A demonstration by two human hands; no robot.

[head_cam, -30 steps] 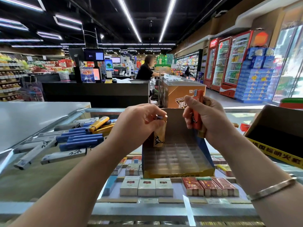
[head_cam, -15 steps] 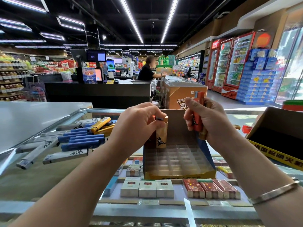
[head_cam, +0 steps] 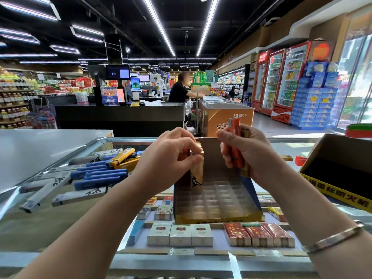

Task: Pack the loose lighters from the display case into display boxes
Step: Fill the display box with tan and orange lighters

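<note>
- While the left hand (head_cam: 171, 156) pinches an upright lighter (head_cam: 196, 170) over the box (head_cam: 217, 198), its slot lies directly below.
- Right hand (head_cam: 239, 152) grips spare lighters (head_cam: 234, 141).

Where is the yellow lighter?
In the head view, the yellow lighter lies on the glass counter at left, atop the blue lighters, just left of the left hand.

Blue lighters (head_cam: 100, 177), grey ones (head_cam: 78, 195) (black-marked), a yellow lighter (head_cam: 120, 157), and a blue-and-yellow display box (head_cam: 218, 206).
</note>
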